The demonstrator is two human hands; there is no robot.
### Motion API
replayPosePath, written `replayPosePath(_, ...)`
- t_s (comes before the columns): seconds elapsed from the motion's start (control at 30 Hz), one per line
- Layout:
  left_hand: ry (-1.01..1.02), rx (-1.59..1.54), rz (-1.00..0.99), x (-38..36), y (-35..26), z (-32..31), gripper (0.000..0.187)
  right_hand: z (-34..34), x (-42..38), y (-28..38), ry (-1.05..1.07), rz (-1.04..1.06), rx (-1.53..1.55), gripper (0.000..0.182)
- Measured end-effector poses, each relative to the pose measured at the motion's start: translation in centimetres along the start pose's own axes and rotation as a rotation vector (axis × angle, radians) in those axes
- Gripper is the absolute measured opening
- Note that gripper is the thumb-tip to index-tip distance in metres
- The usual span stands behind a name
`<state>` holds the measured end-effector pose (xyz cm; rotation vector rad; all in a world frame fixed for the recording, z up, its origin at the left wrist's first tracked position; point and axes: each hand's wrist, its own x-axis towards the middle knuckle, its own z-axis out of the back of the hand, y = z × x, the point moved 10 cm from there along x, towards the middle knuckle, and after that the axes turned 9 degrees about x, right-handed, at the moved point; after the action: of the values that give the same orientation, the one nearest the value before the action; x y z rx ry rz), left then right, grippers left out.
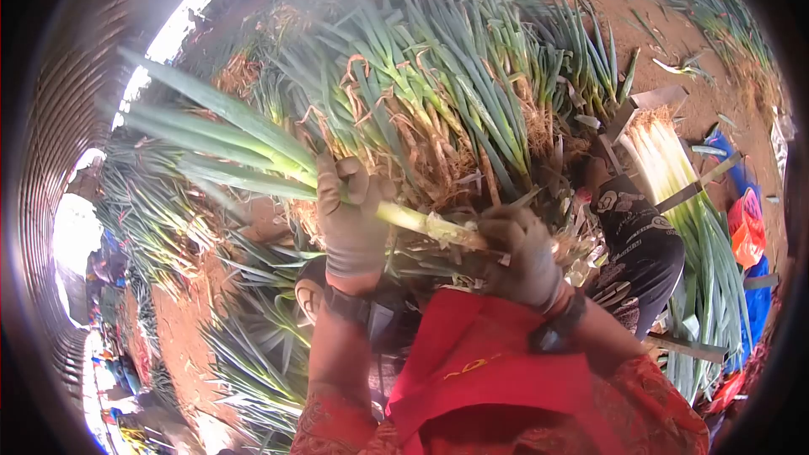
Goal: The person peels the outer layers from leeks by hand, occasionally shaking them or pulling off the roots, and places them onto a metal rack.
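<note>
Earth floor (181,329): green onions (472,76) piled around us.
Metal rack (681,195): bundle (706,244) inside, roots at far edge.
Left hand (350,223): we're gripping one stalk (413,218), off the rack's left edge.
Right hand (522,261): at its root end; how closed, we can't tell.

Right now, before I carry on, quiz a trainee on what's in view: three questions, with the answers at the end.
1. Which hand is nearer the leaves of the held stalk?
2. True or false: the bundle at the picture's right lies with its roots toward the top of the picture.
3. Fill the gap: the lettering on the red cloth is ____.

Key:
1. The left hand.
2. True.
3. Yellow.
</note>
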<state>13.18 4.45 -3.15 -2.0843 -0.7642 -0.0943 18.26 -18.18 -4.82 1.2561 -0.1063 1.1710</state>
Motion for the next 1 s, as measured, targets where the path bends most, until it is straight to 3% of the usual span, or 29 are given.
replayPosePath(0.03, 0.09, -0.019, -0.034, -0.3, -0.3, -0.2, 0.014, 0.6, 1.5, 1.1, -0.008, 0.037, -0.017, 0.048)
replayPosePath(0.1, -0.157, 0.273, -0.033, -1.2, -0.8, 0.3, 0.015, -0.9, 4.7, 4.0, 0.096, 0.224, -0.049, 0.035)
replayPosePath(0.17, -0.351, 0.362, -0.038, -2.1, -1.3, 0.9, 0.016, -3.2, 6.5, 6.7, 0.261, 0.429, -0.078, 0.028)
replayPosePath(0.27, -0.448, 0.24, -0.116, -3.0, -2.4, 2.8, 0.018, -7.8, 6.1, 6.2, 0.581, 0.406, -0.286, 0.025)
replayPosePath(0.37, -0.415, 0.196, -0.182, -4.2, -5.6, 5.6, 0.023, -11.1, 2.3, 3.2, 0.923, 0.39, -0.542, 0.029)
replayPosePath(0.5, -0.67, 0.315, -0.32, -7.0, -9.9, 8.3, 0.028, -9.1, -3.0, -0.3, 1.0, 0.434, -0.52, 0.032)
replayPosePath(0.67, -0.672, 0.2, -0.189, -8.2, -8.8, 10.9, 0.039, -4.4, -9.3, -12.4, 1.641, -0.069, -0.893, 0.035)
replayPosePath(0.77, -0.633, 0.209, -0.178, -7.9, -8.4, 10.3, 0.042, -6.3, -4.0, -7.7, 1.329, -0.072, -0.651, 0.024)
replayPosePath(0.87, -0.63, 0.244, -0.236, -7.5, -7.5, 8.4, 0.048, -8.4, 4.5, 0.5, 0.759, 0.038, -0.138, 0.02)
replayPosePath(0.93, -0.62, 0.365, -0.252, -7.2, -7.0, 6.6, 0.049, -9.8, 8.3, 3.6, 0.535, 0.076, 0.054, 0.023)
replayPosePath(1.0, -0.523, 0.475, -0.248, -6.9, -6.4, 5.5, 0.05, -11.8, 9.8, 3.6, 0.481, 0.052, 0.128, 0.021)
